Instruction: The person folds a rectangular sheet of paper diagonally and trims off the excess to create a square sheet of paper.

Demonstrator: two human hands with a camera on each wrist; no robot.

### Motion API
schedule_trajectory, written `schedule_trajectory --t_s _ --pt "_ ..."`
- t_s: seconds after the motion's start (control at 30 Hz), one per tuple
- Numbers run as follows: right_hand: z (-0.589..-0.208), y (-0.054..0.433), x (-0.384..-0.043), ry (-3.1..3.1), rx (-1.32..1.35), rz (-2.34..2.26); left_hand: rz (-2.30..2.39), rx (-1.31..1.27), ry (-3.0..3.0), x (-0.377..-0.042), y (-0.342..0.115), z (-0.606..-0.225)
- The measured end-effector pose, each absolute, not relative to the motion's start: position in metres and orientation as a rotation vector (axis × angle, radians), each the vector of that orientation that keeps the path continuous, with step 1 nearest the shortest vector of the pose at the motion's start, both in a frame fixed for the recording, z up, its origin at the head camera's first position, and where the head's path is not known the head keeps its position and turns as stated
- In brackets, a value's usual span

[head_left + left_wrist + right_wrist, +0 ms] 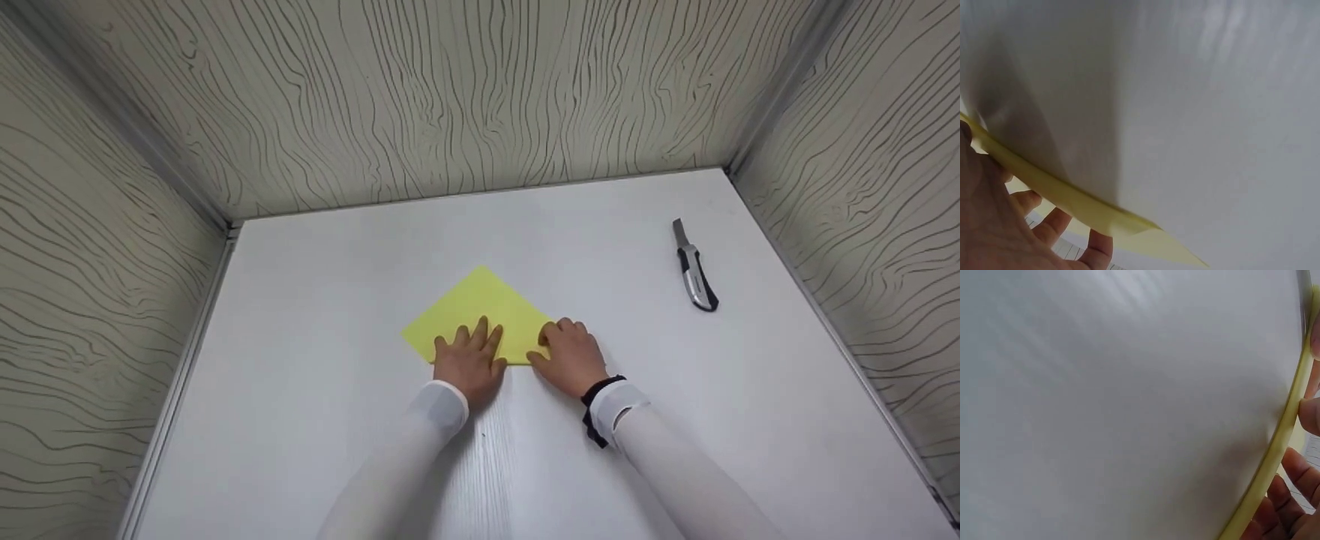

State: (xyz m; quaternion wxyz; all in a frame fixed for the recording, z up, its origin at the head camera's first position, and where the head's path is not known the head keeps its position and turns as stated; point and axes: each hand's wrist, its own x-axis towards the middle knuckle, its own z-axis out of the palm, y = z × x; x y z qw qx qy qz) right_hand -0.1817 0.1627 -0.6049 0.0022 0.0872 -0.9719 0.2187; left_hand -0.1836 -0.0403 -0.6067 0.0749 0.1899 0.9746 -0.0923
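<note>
Your spread left hand [470,367] presses the folded yellow paper [472,298] near the middle of the table [330,300], likely against slipping, while your right hand [574,361], fingers curled, grips its right side.

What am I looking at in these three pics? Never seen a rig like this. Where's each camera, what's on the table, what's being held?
No robot here: a person works with two bare hands. The wide picture comes from a head-worn camera looking forward and down; the two close-ups come from a camera on each wrist, showing that hand's fingers at the paper's edge.

On the white table lie a sheet of yellow paper, its near edge apparently folded, and a utility knife off to the right, blade out. The left hand rests on the paper, fingers spread. The right hand touches its right side with bent fingers; whether it pinches the sheet is unclear. Neither hand touches the knife.
</note>
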Motion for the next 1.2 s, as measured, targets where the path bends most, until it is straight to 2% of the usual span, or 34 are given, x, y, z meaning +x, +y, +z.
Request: schedule_trajectory --t_s 0.37,1.2 --pt "-0.602 0.157 -0.182 -3.09 0.146 0.715 -0.33 0.571 2.926 -0.182 -0.04 -0.607" --pt "-0.615 0.161 -0.176 -3.065 0.225 0.594 -0.326 0.577 2.937 -0.181 -0.041 -0.608"
